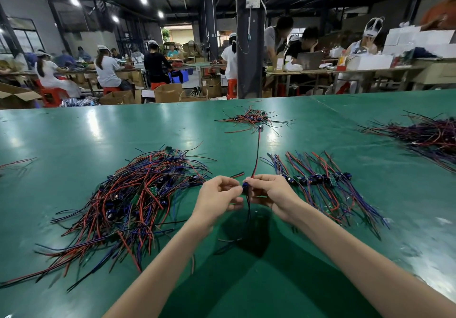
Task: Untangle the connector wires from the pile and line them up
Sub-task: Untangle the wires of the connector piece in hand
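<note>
Connector wire (256, 155), left hand (217, 195), right hand (271, 193) pinching

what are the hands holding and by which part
One connector wire: the left hand and right hand both pinch its dark blue middle component, leads trailing free.

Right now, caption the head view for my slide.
One wire pinched by left hand and right hand, between pile and row.
</note>
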